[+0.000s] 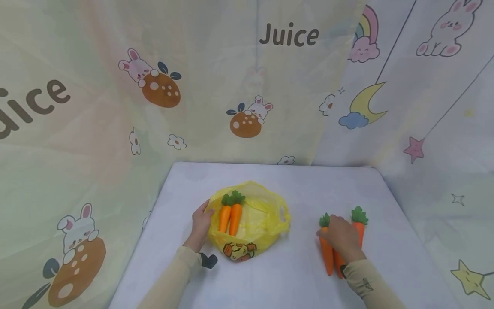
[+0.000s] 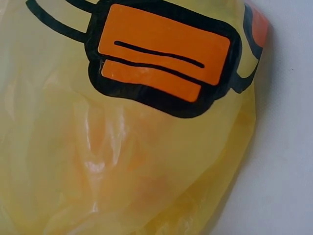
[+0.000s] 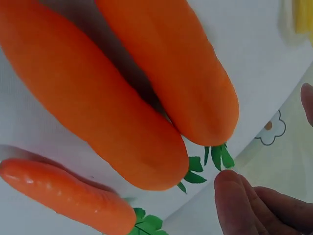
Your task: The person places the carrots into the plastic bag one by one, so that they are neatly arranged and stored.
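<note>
A yellow plastic bag point(image 1: 258, 214) lies with its mouth spread wide, and two orange carrots point(image 1: 235, 219) with green tops rest inside it. My left hand point(image 1: 200, 223) pinches the bag's left rim, thumb on the inner side. In the left wrist view the bag's printed side point(image 2: 161, 147) fills most of the picture and that hand is out of sight. Over at the right, my right hand point(image 1: 341, 236) hovers above two carrots point(image 3: 181, 73) lying side by side. Its fingers point(image 3: 234, 200) and thumb are apart near the leafy tops. A third carrot point(image 1: 360, 231) lies just right of it.
Everything stands on a white table point(image 1: 270, 283). Printed cloth point(image 1: 200, 77) with rabbits and flowers hangs behind the table and along both sides. One bag handle point(image 1: 284, 214) sticks out toward the right, between the bag and the loose carrots.
</note>
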### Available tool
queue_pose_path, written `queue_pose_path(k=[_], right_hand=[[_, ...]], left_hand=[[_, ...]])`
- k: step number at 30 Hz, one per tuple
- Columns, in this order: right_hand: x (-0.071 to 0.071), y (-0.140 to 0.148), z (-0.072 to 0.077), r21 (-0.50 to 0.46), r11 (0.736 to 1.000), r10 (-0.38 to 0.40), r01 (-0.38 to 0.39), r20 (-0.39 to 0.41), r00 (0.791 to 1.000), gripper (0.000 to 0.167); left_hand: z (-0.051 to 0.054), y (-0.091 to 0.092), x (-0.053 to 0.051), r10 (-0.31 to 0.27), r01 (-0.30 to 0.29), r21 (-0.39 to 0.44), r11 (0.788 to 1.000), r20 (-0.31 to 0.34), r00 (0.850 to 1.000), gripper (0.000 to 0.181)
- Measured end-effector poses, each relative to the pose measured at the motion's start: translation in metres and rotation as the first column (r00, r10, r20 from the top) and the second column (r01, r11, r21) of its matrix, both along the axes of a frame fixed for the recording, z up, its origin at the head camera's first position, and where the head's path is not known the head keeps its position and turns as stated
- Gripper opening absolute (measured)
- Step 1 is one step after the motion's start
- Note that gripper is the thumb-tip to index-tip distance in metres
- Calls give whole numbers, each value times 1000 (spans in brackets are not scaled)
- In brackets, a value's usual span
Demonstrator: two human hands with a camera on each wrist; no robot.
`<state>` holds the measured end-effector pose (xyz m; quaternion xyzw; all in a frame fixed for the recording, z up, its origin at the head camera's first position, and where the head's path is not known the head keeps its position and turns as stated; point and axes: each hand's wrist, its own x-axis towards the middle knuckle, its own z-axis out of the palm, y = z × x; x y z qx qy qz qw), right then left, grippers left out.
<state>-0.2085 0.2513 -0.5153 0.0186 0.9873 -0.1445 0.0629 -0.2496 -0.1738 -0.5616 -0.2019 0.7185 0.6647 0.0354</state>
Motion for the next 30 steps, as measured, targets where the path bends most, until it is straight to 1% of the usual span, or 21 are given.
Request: queue_pose_path(k=[1, 3, 8, 11, 17, 20, 22, 25, 28, 30], right_hand=[[0, 0, -1, -3, 1000, -4, 4, 14, 1000, 50], [0, -1, -4, -11, 1000, -13, 14, 45, 999, 49], [3, -4, -9, -10, 1000, -22, 23, 90, 996, 52], [4, -4, -12, -13, 1000, -23, 25, 105, 994, 50], [6, -4, -23, -32, 999, -35, 38, 107, 994, 47], [6, -6, -30, -72, 995, -60, 69, 129, 990, 43], [6, -7, -33, -82, 993, -72, 85, 145, 987, 41], [6, -9, -39, -88, 993, -68, 82, 153, 986, 37], [3, -9, -41, -108, 991, -59, 79, 171, 984, 45], [1, -9, -41, -155, 983, -66, 99, 209, 976, 54]], left_hand=[[0, 0, 0, 0, 0, 1, 1000, 1, 1000, 52], [1, 0, 2, -1, 1, 3, 1000, 4, 1000, 52], [0, 0, 2, -1, 0, 10, 1000, 13, 1000, 52], [-1, -1, 2, -3, 3, 7, 1000, 20, 1000, 52], [-3, -1, 1, 1, -1, 4, 1000, 26, 1000, 52], [-3, -1, 1, 2, -3, 7, 1000, 23, 1000, 51], [-4, -1, 1, 4, -4, 11, 1000, 22, 1000, 51], [-4, -1, 2, 1, -1, 8, 1000, 17, 1000, 52], [-4, -2, 2, 4, -4, 8, 1000, 14, 1000, 52], [-3, -3, 2, 4, -4, 9, 1000, 10, 1000, 52]])
